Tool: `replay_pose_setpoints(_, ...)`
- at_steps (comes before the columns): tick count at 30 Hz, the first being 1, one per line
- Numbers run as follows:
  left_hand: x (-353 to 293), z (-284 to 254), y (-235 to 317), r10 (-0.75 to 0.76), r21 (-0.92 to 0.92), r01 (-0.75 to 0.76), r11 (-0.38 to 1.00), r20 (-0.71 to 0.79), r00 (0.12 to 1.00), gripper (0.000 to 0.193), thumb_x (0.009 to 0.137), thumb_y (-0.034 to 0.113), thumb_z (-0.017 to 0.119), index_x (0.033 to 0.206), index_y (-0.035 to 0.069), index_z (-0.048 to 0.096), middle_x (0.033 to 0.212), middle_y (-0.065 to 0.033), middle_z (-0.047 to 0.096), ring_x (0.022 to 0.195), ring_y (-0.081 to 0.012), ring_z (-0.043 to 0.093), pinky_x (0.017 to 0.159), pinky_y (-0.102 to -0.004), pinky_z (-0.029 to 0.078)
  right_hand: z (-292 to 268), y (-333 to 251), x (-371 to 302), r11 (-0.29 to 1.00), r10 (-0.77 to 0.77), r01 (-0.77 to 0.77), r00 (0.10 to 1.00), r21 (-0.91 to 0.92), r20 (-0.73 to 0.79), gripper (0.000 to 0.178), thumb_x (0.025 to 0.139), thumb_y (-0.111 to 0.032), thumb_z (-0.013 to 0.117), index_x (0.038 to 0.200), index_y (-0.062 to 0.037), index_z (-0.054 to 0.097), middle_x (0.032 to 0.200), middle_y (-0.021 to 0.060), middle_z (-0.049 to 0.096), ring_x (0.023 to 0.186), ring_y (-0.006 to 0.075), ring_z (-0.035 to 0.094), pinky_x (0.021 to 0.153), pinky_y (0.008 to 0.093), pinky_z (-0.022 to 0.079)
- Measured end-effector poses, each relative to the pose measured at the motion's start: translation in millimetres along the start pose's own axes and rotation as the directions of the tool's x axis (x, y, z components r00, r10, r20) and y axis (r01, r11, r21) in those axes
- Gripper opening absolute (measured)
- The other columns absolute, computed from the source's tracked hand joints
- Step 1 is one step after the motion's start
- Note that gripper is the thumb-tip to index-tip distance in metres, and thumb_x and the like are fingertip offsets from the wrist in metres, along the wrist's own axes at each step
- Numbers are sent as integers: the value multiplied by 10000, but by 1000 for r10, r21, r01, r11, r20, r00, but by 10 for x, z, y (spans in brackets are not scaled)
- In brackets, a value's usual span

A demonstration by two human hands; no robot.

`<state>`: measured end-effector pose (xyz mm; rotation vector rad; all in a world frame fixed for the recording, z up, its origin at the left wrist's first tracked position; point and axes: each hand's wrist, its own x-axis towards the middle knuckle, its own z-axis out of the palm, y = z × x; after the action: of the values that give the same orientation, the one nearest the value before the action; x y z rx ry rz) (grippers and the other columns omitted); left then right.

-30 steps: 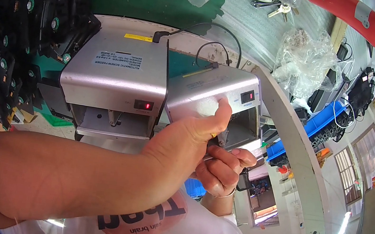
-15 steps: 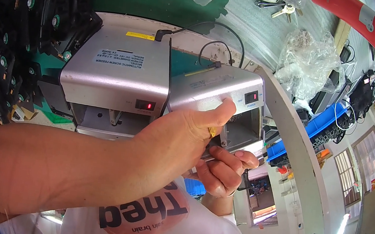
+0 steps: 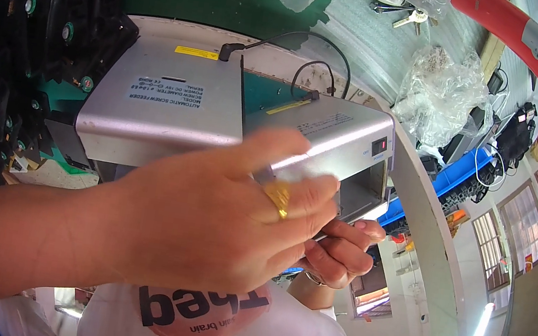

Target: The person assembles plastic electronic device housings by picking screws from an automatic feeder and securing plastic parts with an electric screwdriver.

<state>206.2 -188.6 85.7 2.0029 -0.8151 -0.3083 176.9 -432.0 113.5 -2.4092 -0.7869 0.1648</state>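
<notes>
My left hand (image 3: pixel 228 210) reaches across from the left with its back toward the camera, a gold ring on one finger. Its fingertips are smeared by motion and partly hidden beside my right hand (image 3: pixel 343 251). The right hand is closed, fingers curled in; whatever lies in them I cannot make out. Behind the hands stand two silver screw feeders. The left screw feeder (image 3: pixel 168 106) has its front mostly covered by my left hand. To its right, the second screw feeder (image 3: pixel 349 134) stands at an angle, its red rocker switch (image 3: pixel 379 146) showing above a dark front opening.
Many black plastic parts (image 3: pixel 68 33) with round metal pieces pile up on the left. Black cables (image 3: pixel 332 39) run behind the feeders. Crumpled clear plastic (image 3: pixel 441 96), keys (image 3: pixel 410 19), a red bottle (image 3: pixel 502 22) and a blue bin (image 3: pixel 464 171) are at the right, past a pale bench edge (image 3: pixel 437 240).
My left hand has risen toward the camera and back from the right feeder's front, now covering the left feeder's switch. My right hand has shifted slightly right and stays curled.
</notes>
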Motion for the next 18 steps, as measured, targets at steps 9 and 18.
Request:
replay_pose_setpoints(9,252,-293,-375,-371,-482,230,846,-219,903,237,835,-25,561,1065,0,611,1132,-193,605,1026,-340,590,902,-415,452,-32,-5,406,999,33,-34,999,37,44,349,565,-219,845,789,-230,577,808,-45,489,721,151,612,829,386,323)
replay_pose_setpoints(18,647,160,-502,-449,-601,248,760,-210,869,166,837,34,540,982,3,616,1010,-148,631,999,-325,583,849,-424,460,20,168,372,998,-56,56,998,20,-11,420,698,-472,799,828,-209,499,809,-30,418,684,137,536,804,360,323)
